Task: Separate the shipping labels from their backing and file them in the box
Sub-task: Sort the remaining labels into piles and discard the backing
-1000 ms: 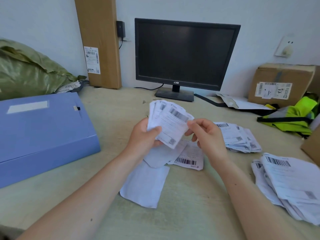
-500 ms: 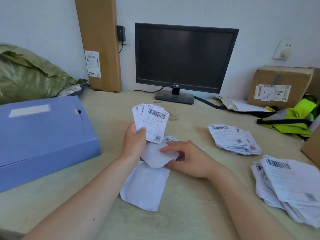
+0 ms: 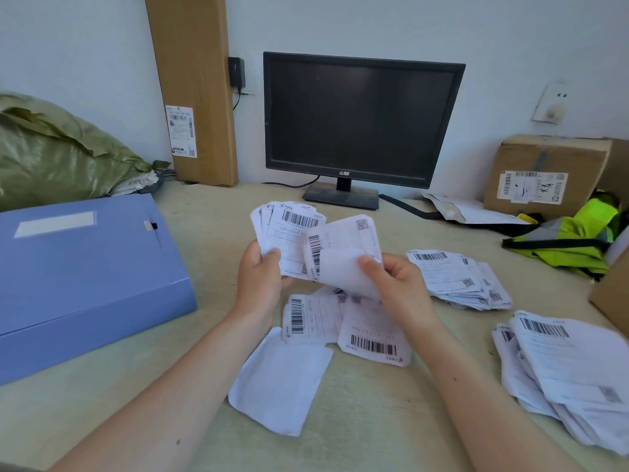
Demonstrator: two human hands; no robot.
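My left hand (image 3: 260, 277) grips a fanned stack of shipping labels (image 3: 289, 229) above the middle of the table. My right hand (image 3: 398, 287) pinches a single curled label (image 3: 343, 257) and holds it against that stack. Under my hands lie loose labels (image 3: 371, 335) with barcodes and a blank white backing sheet (image 3: 279, 379). The blue file box (image 3: 78, 277) sits shut at the left. Two more label piles lie at the right, one in the middle distance (image 3: 459, 277) and one near the front edge (image 3: 571, 369).
A dark monitor (image 3: 360, 120) stands at the back centre. A tall cardboard carton (image 3: 194, 80) leans on the wall, with a green sack (image 3: 54, 155) to its left. A cardboard parcel (image 3: 551, 175) and a yellow-green vest (image 3: 578, 240) occupy the back right.
My right hand has come up off the table with one label and now holds it against the stack in my left hand. More loose labels show on the table beneath.
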